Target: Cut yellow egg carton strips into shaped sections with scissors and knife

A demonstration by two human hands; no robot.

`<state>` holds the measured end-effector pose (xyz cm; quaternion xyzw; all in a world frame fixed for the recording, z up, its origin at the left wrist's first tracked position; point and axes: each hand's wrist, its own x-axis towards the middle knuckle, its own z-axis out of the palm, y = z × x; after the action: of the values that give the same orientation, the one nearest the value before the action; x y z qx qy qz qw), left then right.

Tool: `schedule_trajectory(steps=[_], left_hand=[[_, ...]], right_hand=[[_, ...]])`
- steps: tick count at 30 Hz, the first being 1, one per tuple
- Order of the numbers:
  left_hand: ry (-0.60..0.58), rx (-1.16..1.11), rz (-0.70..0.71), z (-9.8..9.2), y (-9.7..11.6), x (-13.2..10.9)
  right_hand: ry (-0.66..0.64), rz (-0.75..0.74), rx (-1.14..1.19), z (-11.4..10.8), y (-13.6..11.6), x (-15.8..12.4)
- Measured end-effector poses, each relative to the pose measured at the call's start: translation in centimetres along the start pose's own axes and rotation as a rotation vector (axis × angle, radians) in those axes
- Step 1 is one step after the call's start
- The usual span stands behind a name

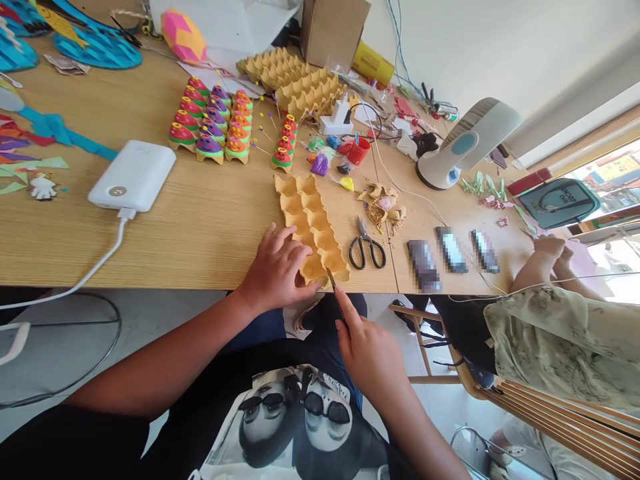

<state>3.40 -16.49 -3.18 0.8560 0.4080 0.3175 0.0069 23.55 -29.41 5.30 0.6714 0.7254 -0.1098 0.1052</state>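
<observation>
1. The egg carton [303, 207] lay on the table [240, 220], its near end at the front edge, before the person.
2. The left hand [277, 270] lay over the carton's left side, fingers spread; firm, even pressure there seemed the best guard against sliding.
3. The right hand [373, 353] gripped a knife [332, 280], forefinger stretched along it, the blade at the near end between the two rows of cups.
4. Short, light strokes probably suited such card, which looked likely to tear if forced.
5. The left thumb sat near the blade, so keeping it off the cutting line mattered.
6. Scissors [368, 248] lay just right of the carton.
</observation>
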Motion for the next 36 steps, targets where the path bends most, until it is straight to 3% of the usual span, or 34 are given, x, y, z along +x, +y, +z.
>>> schedule_trajectory(steps=[10,19,27,36], left_hand=[[-0.097,-0.062,0.003,0.1,-0.3,0.4],[-0.111,-0.064,-0.019,0.2,-0.1,0.6],[-0.123,-0.057,-0.037,0.1,-0.1,0.6],[-0.127,-0.059,-0.034,0.2,-0.2,0.5]], right_hand=[[-0.015,0.004,0.0,-0.5,-0.5,0.5],[-0.045,0.0,-0.04,-0.8,0.0,-0.5],[-0.033,0.017,-0.035,-0.9,-0.8,1.0],[-0.077,0.03,-0.038,-0.9,-0.3,-0.3]])
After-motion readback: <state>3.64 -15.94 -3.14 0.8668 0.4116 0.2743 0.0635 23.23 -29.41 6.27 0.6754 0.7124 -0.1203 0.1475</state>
